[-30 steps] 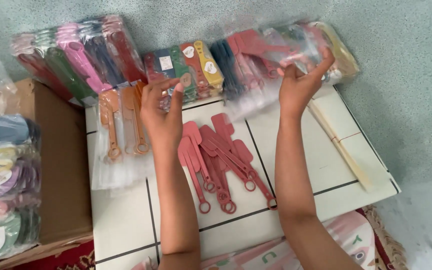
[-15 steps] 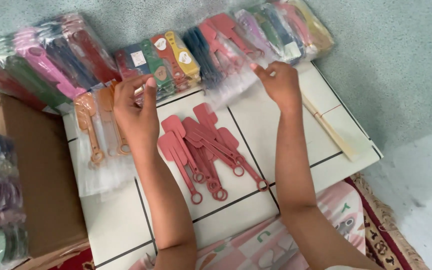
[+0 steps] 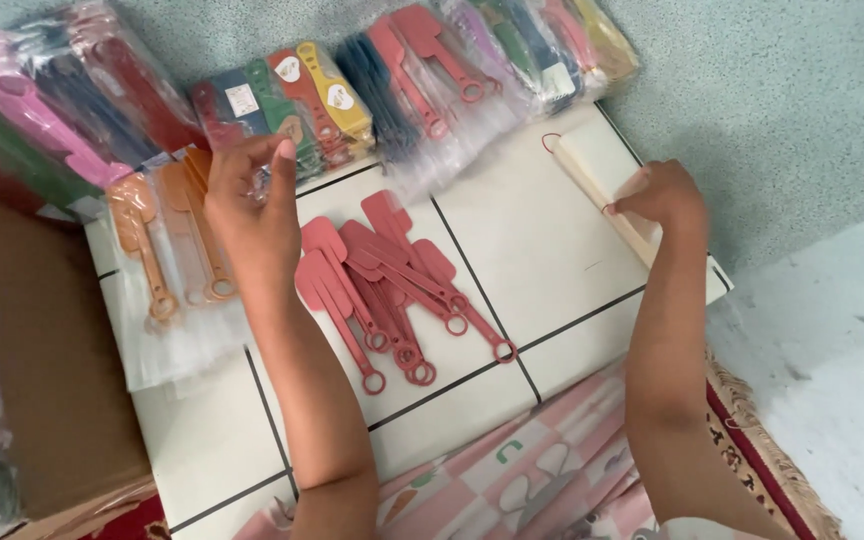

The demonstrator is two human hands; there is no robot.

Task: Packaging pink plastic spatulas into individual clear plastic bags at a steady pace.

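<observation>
White tiled floor (image 3: 542,240), grey wall behind. Right hand (image 3: 664,193) at far right edge, fingers pinching cream stick bundle (image 3: 597,190). Left hand (image 3: 247,205) hovering, fingers loosely curled, holding nothing. Loose red spatulas (image 3: 392,285) piled mid-tile between hands. Bagged spatulas (image 3: 432,70) in clear sleeves along wall: pink, navy, green, yellow; orange pack (image 3: 167,260) lying left.

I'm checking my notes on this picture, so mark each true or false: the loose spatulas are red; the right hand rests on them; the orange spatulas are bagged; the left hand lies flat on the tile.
1. True: the loose spatulas are red.
2. False: the right hand touches the pale sticks, apart from them.
3. True: the orange spatulas lie in clear bags.
4. False: the left hand is raised, fingers curled, over the tile.
</observation>
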